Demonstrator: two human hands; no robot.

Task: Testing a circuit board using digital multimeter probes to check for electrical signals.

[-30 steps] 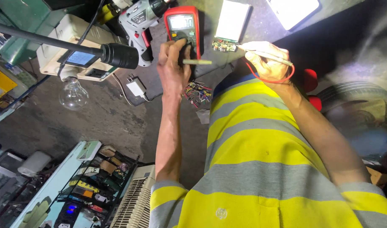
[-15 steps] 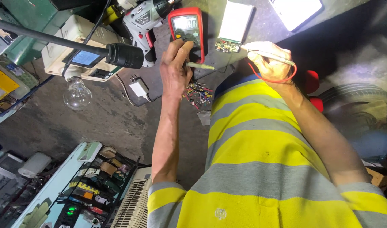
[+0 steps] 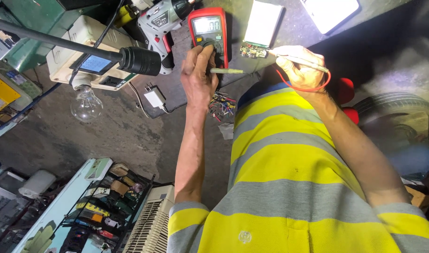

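Note:
A red multimeter [image 3: 208,29] lies at the top of the dark bench. My left hand [image 3: 198,71] rests on it with fingers pinched on its rotary dial. A thin pale-green stick [image 3: 227,71] juts right from that hand. My right hand [image 3: 302,69] grips a slim probe [image 3: 289,57] with a red wire [image 3: 304,87] looping under the wrist. The probe tip points left at a small circuit board [image 3: 253,50] beside a white flat pack [image 3: 263,22].
A cordless drill [image 3: 162,19] lies left of the meter, a black lamp arm [image 3: 78,48] crosses above a beige box [image 3: 90,51] and a clear bulb [image 3: 86,104]. A white plug adapter [image 3: 154,97] and small coloured parts [image 3: 222,104] lie near my left wrist. A parts rack [image 3: 106,206] stands lower left.
My left hand has stayed on the meter's dial and my right hand keeps the probe by the board. The view has shifted only slightly.

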